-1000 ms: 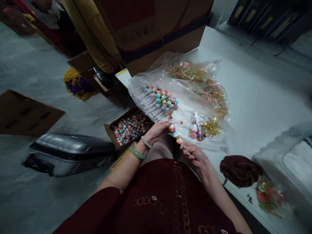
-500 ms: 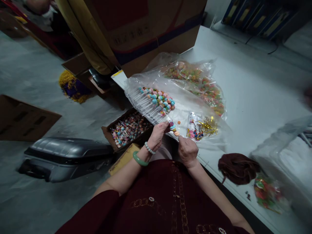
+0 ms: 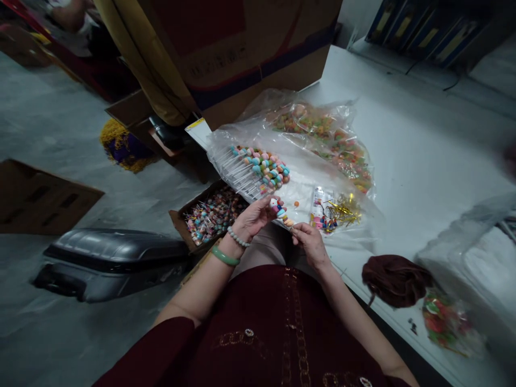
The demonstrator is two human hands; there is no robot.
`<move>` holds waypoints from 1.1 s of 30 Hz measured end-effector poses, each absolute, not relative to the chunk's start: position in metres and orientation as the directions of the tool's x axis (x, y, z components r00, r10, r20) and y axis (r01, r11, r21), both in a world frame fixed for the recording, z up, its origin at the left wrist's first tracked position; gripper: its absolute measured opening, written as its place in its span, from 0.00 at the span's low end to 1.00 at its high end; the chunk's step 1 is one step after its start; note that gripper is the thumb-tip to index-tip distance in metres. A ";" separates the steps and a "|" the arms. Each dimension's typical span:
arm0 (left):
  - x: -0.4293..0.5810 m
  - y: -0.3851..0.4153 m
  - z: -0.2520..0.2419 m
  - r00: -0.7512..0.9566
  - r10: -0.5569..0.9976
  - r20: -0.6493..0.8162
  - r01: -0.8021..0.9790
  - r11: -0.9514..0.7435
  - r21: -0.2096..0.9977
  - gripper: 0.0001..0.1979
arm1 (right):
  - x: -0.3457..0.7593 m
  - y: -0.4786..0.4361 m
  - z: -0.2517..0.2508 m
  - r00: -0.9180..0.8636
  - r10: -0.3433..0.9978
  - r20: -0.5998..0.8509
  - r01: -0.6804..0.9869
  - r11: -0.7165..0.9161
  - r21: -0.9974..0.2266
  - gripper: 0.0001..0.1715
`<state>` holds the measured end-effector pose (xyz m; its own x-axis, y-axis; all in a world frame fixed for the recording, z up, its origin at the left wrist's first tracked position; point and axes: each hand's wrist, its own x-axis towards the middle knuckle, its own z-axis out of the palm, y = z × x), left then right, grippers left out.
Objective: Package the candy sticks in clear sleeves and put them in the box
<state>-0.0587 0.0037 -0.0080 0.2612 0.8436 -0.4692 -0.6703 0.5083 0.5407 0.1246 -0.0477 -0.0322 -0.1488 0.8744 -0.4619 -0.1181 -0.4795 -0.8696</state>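
Observation:
My left hand [image 3: 255,216], with a green bangle and a bead bracelet at the wrist, pinches the top of a candy skewer [image 3: 281,210] of stacked pastel sweets. My right hand [image 3: 309,243] is closed on the skewer's lower stick end. Both hands are at the near edge of the white table [image 3: 423,161]. Just beyond them a pile of finished candy skewers [image 3: 260,167] lies on clear plastic sheets. A small clear packet with gold twist ties [image 3: 334,210] lies to the right of my hands.
A plastic bag of loose coloured candies [image 3: 334,142] lies further back. A cardboard box of wrapped lollipops [image 3: 209,215] sits on the floor left of my knees, beside a grey suitcase [image 3: 113,260]. A big carton [image 3: 242,54] stands behind. A dark brown cloth [image 3: 393,279] lies right.
The hands have shifted slightly; my left hand now pinches the top of the candy skewer and my right hand has slid to the stick's end. The skewer sits a little more level.

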 end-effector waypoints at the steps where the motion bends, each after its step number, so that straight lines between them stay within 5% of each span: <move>1: -0.055 0.004 -0.009 0.229 0.845 -0.482 -0.667 0.497 0.555 0.09 | 0.125 -0.048 -0.032 -0.160 0.868 -0.470 -0.133 -0.491 -0.861 0.16; 6: -0.038 0.001 -0.017 0.145 0.873 -0.466 -0.679 0.430 0.595 0.12 | 0.133 -0.040 -0.035 -0.515 0.649 -0.560 -0.316 -0.751 -0.580 0.10; 10: -0.032 -0.005 -0.019 0.172 0.872 -0.458 -0.685 0.440 0.581 0.12 | 0.131 -0.034 -0.041 -0.741 0.487 -0.462 -0.351 -0.868 -0.352 0.06; 12: -0.032 -0.007 -0.020 0.173 0.871 -0.459 -0.683 0.442 0.582 0.12 | 0.126 -0.035 -0.044 -0.715 0.512 -0.477 -0.343 -0.850 -0.399 0.06; 15: -0.033 -0.007 -0.022 0.140 0.859 -0.493 -0.680 0.445 0.583 0.10 | 0.121 -0.042 -0.046 -0.422 0.734 -0.532 -0.257 -0.660 -0.706 0.07; 18: -0.028 -0.008 -0.023 0.078 0.847 -0.526 -0.678 0.432 0.595 0.10 | 0.120 -0.050 -0.043 -0.036 0.970 -0.241 0.114 -0.236 -0.965 0.08; 21: -0.020 -0.011 -0.022 0.046 0.857 -0.513 -0.654 0.414 0.633 0.12 | 0.119 -0.053 -0.038 0.001 1.000 0.021 0.361 0.019 -0.932 0.07; 28: -0.041 0.000 -0.005 0.238 0.846 -0.476 -0.595 0.515 0.617 0.09 | 0.114 -0.043 -0.038 -0.042 0.940 -0.339 -0.124 -0.341 -0.932 0.10; 33: -0.069 0.013 0.009 0.280 0.874 -0.398 -0.725 0.464 0.509 0.11 | 0.116 -0.040 -0.041 -0.069 0.943 -0.327 -0.105 -0.332 -0.937 0.08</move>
<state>-0.0688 0.0128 0.0091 0.2800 0.8736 -0.3981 -0.7251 0.4642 0.5087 0.1164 -0.0404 -0.0406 -0.0688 0.9427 -0.3265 -0.1047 -0.3323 -0.9373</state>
